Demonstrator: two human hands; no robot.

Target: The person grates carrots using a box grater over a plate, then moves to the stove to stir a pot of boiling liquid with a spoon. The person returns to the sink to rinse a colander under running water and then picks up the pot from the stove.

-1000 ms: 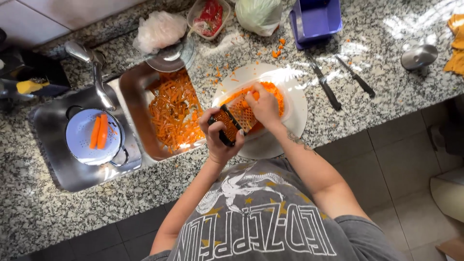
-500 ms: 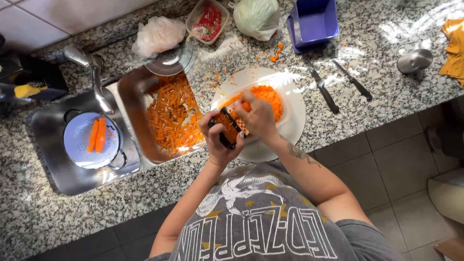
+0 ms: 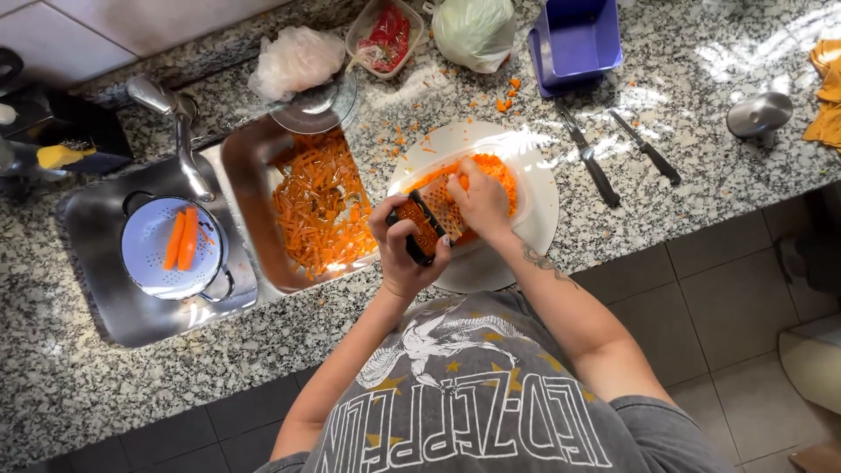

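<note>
1. At the far left, on the steel drainboard, stands a pale blue colander with two peeled carrots lying inside it, side by side.
2. Just right of it, past the tap, the sink basin holds a heap of orange carrot peelings.
3. Behind the basin, a crumpled plastic bag rests on the granite counter, with a glass lid at the basin's back edge.
4. The left hand is clamped around the black handle end of a flat grater, holding it tilted over the plate.
5. The right hand is closed, fingers pressed down against the grater's face; what it grips is hidden under the fingers.
6. Both hands are close together above a clear tub of grated carrot, which sits on a white round plate near the counter's front edge.
7. Behind the plate stand a small tub of red pieces, a pale green cabbage and a blue plastic container; carrot shreds are scattered on the granite between them.
8. Right of the plate lie two black-handled knives, near each other but apart.
9. Further right rests a steel lid, and a yellow cloth at the edge.
</note>
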